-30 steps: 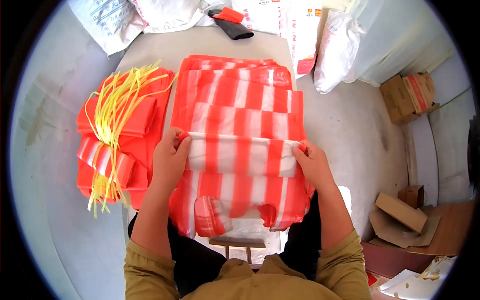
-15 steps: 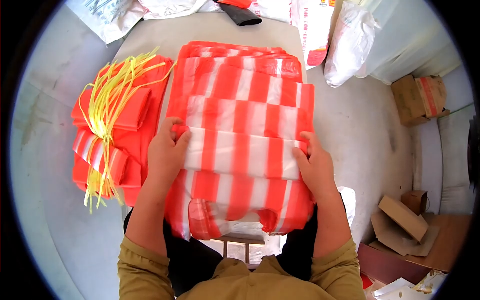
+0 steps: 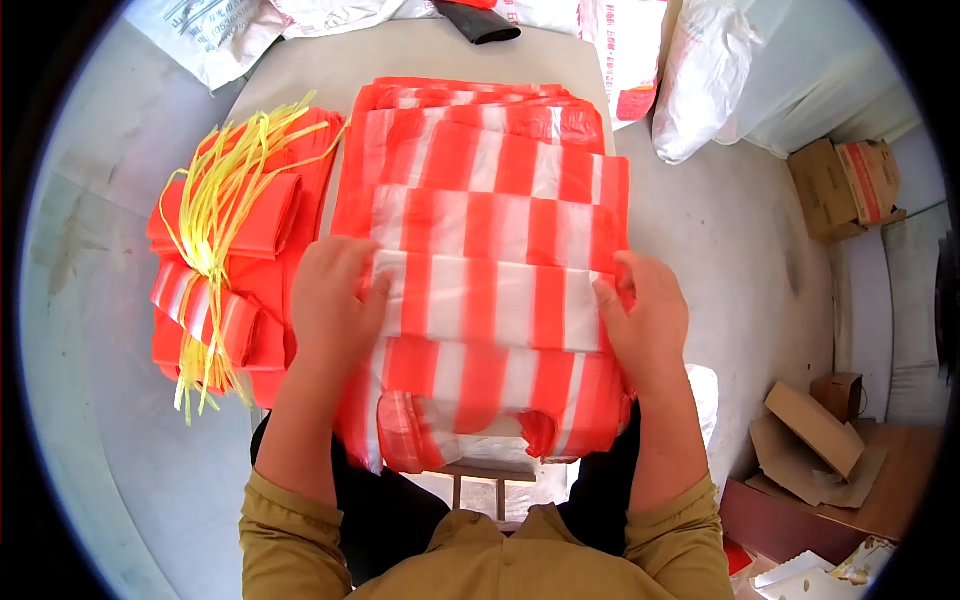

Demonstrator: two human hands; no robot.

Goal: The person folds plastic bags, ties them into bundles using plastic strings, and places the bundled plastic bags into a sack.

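Note:
A pile of red-and-white striped plastic bags [image 3: 490,230] lies in front of me, its top bag folded into a flat band across the middle. At the left edge of that band is my left hand [image 3: 340,300], fingers apart. My right hand [image 3: 645,310] rests at the right edge, thumb and fingers also parted. Neither hand pinches the plastic. Left of the pile, yellow strips [image 3: 215,220] lie over red folded bags [image 3: 275,225] and a small striped roll [image 3: 205,315].
White printed sacks [image 3: 630,60] stand along the far edge of the table [image 3: 400,55], with a black item [image 3: 480,22] near them. Cardboard boxes [image 3: 840,190] sit at the right, and an opened carton [image 3: 815,445] lies lower right. A white bundle [image 3: 705,80] leans beside the sacks.
Both hands have loosened from the corners of the folded band and their fingers have spread. The right hand has shifted slightly outward. The view has also shifted since the oldest frame.

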